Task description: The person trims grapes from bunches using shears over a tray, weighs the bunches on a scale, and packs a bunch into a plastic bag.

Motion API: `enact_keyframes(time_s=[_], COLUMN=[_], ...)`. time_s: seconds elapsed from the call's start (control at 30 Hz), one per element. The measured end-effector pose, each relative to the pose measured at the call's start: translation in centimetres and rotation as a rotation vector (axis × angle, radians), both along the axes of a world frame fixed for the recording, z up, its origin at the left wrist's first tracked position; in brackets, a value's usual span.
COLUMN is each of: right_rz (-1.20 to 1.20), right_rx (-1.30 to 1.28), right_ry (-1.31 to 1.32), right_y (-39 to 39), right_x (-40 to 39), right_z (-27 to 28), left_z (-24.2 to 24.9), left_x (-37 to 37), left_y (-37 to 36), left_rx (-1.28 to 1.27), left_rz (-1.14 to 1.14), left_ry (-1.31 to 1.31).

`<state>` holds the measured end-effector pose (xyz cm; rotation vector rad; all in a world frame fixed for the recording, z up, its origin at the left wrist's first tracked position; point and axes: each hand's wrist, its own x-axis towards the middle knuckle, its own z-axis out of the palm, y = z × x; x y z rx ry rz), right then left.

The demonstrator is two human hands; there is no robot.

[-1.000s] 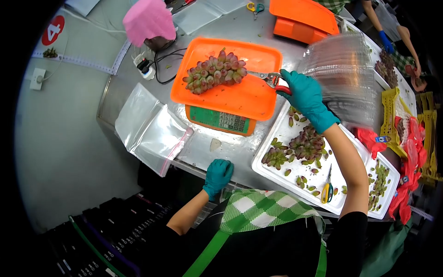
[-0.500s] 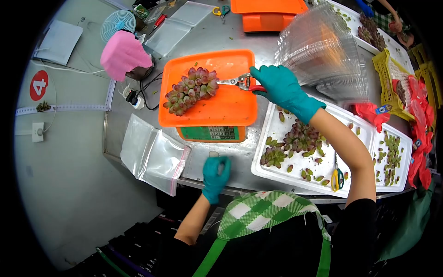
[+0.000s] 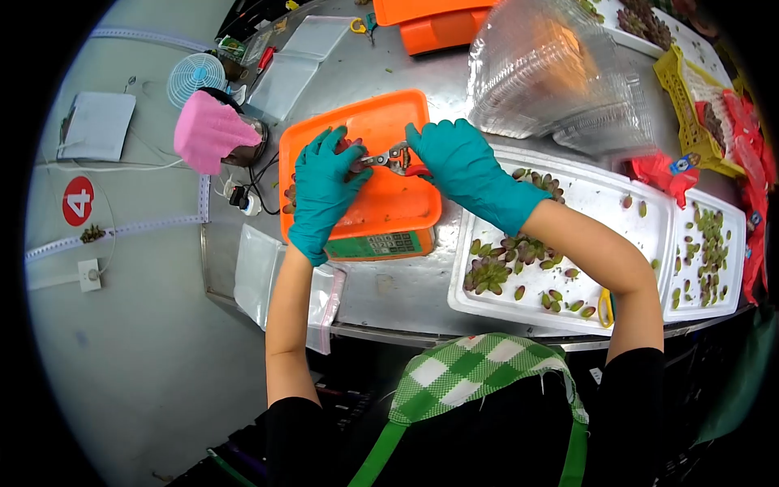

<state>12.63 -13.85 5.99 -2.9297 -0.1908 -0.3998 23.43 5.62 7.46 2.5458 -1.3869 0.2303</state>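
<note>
Gripping red-handled pruning shears (image 3: 396,157) in the closed right hand (image 3: 469,165), near the right edge of the orange scale tray (image 3: 396,203); covering a mostly hidden succulent (image 3: 355,151) on that tray with the left hand (image 3: 324,185), bent-fingered, pinch impossible to tell

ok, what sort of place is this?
Probably a plant trimming and packing workspace: clippers in the gloved right hand, a white tray of loose plant pieces, and a stack of clear plastic containers.
</note>
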Motion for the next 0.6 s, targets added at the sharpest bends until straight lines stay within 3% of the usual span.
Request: enact_keyframes(time_s=[0.23,0.37,0.43,0.6], right_rz=[-0.027,-0.065,-0.053,-0.063], right_rx=[0.156,-0.09,-0.161,-0.146], right_ry=[-0.053,-0.266,-0.407,-0.401], right_y=[0.2,0.5,0.3,-0.6], right_x=[0.4,0.4,0.5,0.8], right_z=[-0.5,-1.0,-1.5,-2.0], left_z=[1.4,2.0,2.2,2.0], left_x=[1.0,0.2,-0.1,0.1], left_y=[1.3,1.0,0.9,1.1], left_rx=[-0.16,-0.235,-0.196,-0.189], left_rz=[0.019,0.059,0.095,0.095], left_ry=[0.408,0.577,0.524,0.485])
